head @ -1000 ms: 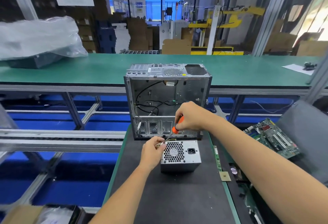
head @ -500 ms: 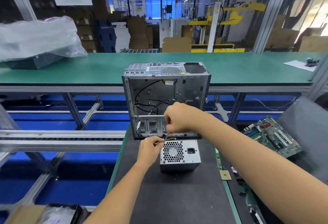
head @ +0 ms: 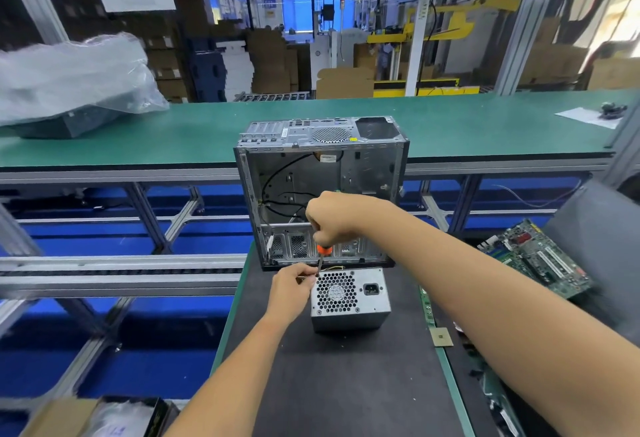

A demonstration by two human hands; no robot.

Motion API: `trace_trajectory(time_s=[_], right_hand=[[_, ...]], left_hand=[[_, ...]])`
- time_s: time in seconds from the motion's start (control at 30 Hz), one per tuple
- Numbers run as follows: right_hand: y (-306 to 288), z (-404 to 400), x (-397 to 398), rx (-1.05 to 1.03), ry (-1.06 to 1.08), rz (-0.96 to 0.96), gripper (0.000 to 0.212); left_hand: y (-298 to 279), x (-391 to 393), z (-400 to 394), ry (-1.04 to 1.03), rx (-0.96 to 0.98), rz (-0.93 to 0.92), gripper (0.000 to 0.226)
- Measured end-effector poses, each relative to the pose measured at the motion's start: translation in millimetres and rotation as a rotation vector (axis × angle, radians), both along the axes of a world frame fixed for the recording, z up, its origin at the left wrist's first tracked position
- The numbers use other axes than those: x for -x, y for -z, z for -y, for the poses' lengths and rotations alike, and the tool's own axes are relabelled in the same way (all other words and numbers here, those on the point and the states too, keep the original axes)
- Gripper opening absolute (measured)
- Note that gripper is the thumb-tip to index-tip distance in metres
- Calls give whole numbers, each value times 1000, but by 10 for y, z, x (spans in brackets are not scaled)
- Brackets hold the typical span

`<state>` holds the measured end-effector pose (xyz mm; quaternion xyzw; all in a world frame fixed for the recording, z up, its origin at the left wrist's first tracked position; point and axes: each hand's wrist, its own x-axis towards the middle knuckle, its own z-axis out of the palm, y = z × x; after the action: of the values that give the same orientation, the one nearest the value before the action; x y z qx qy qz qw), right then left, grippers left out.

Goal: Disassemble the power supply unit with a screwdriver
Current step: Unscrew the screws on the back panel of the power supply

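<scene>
Right now the PSU (head: 349, 298) sits on the black mat (head: 346, 384), just at 6 o'clock of the open PC case (head: 322, 190). R hand (head: 337, 216) is fisted round the orange-handled screwdriver (head: 322, 253), shaft angled down to the PSU's top-left corner. L hand (head: 291, 289), at 9 o'clock of the unit, pinches at that corner beside the tip. Motherboard (head: 536, 260) lies at 3 o'clock.

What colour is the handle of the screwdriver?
Orange, peeking out below the right hand on the screwdriver; seen in the head view.
</scene>
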<state>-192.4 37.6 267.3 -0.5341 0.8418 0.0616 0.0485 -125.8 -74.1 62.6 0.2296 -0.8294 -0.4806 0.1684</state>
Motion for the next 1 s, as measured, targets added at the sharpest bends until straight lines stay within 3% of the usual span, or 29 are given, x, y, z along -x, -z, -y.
trace_trajectory(time_s=[0.1, 0.33, 0.53, 0.63, 1.0], right_hand=[[6, -58, 52, -35, -57, 42, 10], [-13, -17, 78, 31, -117, 44, 16], [61, 110, -9, 218, 188, 117, 35], [6, 163, -44, 107, 222, 3, 29], [-77, 116, -36, -150, -78, -156, 41]], left_hand=[[-8, 22, -1, -6, 7, 10, 18], [-40, 17, -40, -23, 56, -2, 16], [-35, -28, -59, -17, 57, -8, 19], [-48, -37, -60, -18, 47, 3, 20], [-104, -41, -73, -11, 37, 19, 20]])
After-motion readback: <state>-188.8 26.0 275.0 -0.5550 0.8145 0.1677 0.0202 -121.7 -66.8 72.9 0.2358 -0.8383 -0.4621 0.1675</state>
